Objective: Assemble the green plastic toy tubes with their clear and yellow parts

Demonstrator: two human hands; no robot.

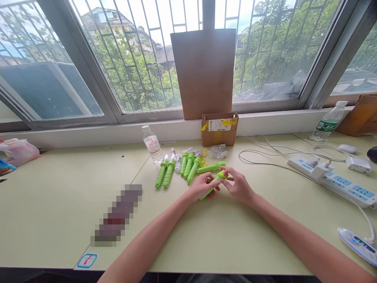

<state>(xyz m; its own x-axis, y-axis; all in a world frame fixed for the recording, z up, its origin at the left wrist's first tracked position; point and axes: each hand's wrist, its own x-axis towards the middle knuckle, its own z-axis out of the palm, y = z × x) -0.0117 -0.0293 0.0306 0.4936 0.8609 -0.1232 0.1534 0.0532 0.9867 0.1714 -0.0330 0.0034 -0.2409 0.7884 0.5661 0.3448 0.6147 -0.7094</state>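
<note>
My left hand is closed round the lower part of a green plastic handle, which lies tilted up to the right. At its wider top end, where some yellow shows, the fingers of my right hand pinch it. Just beyond lies another green handle on its side. Several more ribbed green handles rest side by side, and two at the left, one of them a green handle, have clear tops. Small yellow rings and clear plastic pieces lie behind them.
A water bottle and a small cardboard box stand behind the parts. A power strip with cables, a green-labelled bottle and a lit white device are at right. A pixelated dark object lies at left.
</note>
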